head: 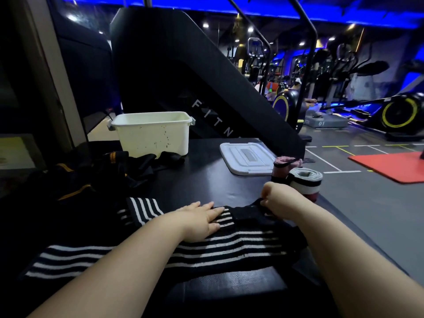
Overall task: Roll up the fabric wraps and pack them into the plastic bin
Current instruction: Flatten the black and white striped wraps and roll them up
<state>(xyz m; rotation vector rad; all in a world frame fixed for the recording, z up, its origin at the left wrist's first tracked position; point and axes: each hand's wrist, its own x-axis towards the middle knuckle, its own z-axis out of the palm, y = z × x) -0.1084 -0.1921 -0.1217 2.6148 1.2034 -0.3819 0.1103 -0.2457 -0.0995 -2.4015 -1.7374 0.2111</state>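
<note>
A black wrap with white stripes (229, 251) lies stretched across the dark platform (206, 175) in front of me. My left hand (202, 220) presses flat on it, fingers spread. My right hand (277, 196) pinches the wrap's black end at the right. Two rolled wraps stand at the platform's right edge: a pink one (283, 167) and a grey-white one (306, 181). The white plastic bin (152, 131) stands open at the back left; its inside is not visible. Several black wraps with yellow stripes (91, 173) lie heaped in front of the bin.
The bin's white lid (246, 157) lies flat on the platform at the right. A large black stair machine (183, 65) rises behind. The platform's right edge drops to the gym floor, with a red mat (390, 165) and exercise bikes beyond.
</note>
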